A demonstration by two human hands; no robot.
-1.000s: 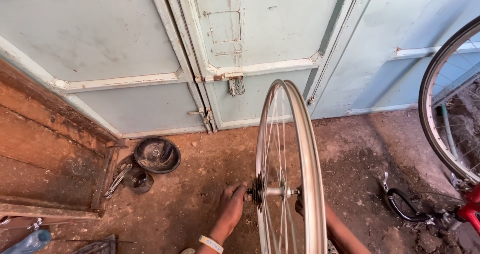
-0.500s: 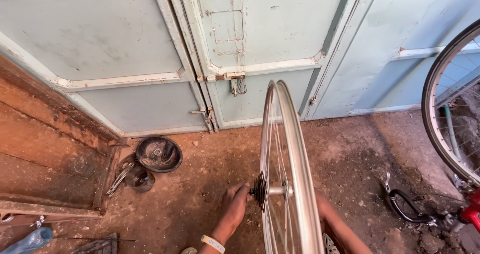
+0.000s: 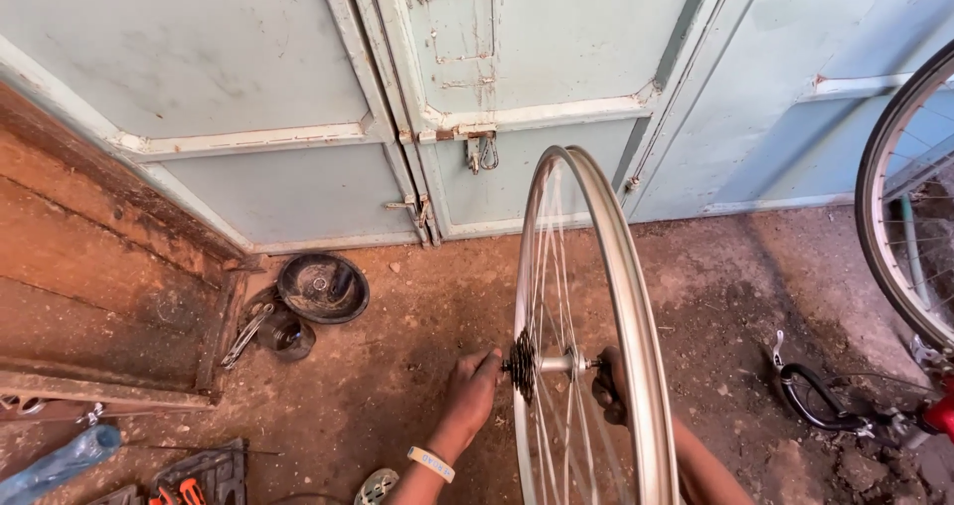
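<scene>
Pretty even daylight here, soft and a bit warm on the dirt floor (image 3: 417, 386), no harsh glare anywhere on the pale doors (image 3: 537, 87). The silver rim (image 3: 621, 296) picks up a mild sheen, shadows are faint, and the wide lens bends straight lines near the edges; focus is decent throughout.

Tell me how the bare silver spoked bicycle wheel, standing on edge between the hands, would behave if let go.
The bare silver spoked bicycle wheel stands upright on a narrow rim, so it would probably tip or roll. Only the left hand and right hand at its hub steady it. With no tyre and thin spokes, it looks stiff and fairly light.
</scene>
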